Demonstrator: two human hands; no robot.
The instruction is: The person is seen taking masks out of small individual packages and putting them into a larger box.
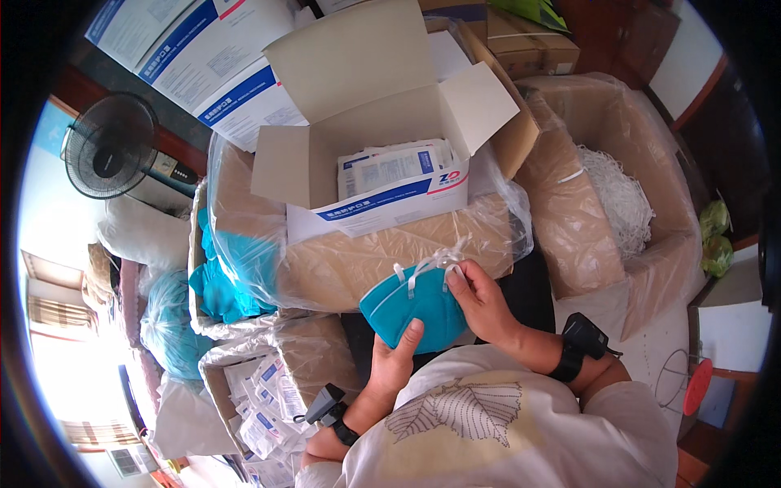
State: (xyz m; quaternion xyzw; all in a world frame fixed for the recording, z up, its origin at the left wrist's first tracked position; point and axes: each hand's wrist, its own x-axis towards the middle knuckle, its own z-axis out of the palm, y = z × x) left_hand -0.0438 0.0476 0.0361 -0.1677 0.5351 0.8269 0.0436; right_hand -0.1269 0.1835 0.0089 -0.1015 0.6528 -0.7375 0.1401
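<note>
Both hands, left hand (393, 358) and right hand (482, 302), grip a teal mask (411, 307), partly hiding it.

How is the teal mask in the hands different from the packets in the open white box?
The teal mask is bare, folded and held by both hands; the packets are sealed in white wrappers with blue print and lie stacked in the open white box. The mask shows loose white straps; the packets show none.

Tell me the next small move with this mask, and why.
Probably tuck the white straps flat against the teal mask. The left hand cradles the folded mask from below, the right hand pinches its edge by the straps, and the straps loop loose above it.
</note>
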